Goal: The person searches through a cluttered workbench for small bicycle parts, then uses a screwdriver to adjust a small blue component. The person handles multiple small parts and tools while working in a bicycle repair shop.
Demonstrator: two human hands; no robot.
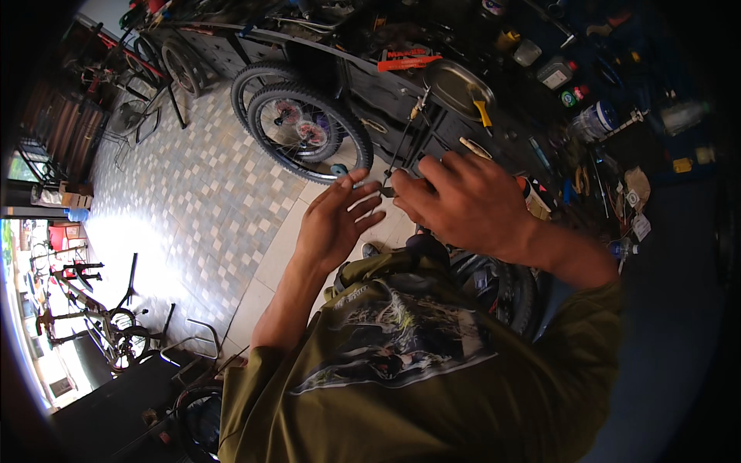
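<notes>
Olive-green T-shirt (401, 386) with a big printed picture on the front is what's closest to the lens, filling the lower middle. Right grip (471, 204): fingers curled in tight, bunched up with the thumb side facing the other hand. Small dark piece (387, 190) sits right at those fingertips, in the narrow gap between the two hands, but honestly can't tell if it's actually being pinched or what it is. Left grip (330, 220) is wide, fingers spread and slightly bent, nothing in it, palm turned toward that same little piece. Thin dark rod-looking thing (397, 153) runs up from near the right fingertips toward the edge of a cluttered dark surface (505, 130). On that surface there's an oval metal tray (455, 86) with a yellow-handled tool (482, 113) at its rim, a red-orange package (405, 62) just beside it, and a clear blue-capped container (596, 121) further right. Beyond the left hand, two knobby bike wheels (312, 133) stand overlapping against the bench front. Black tyre (526, 305) pokes out below the right forearm. Way off left, past the patchwork tiled floor (185, 185), a bicycle (108, 318) stands near the bright opening.
</notes>
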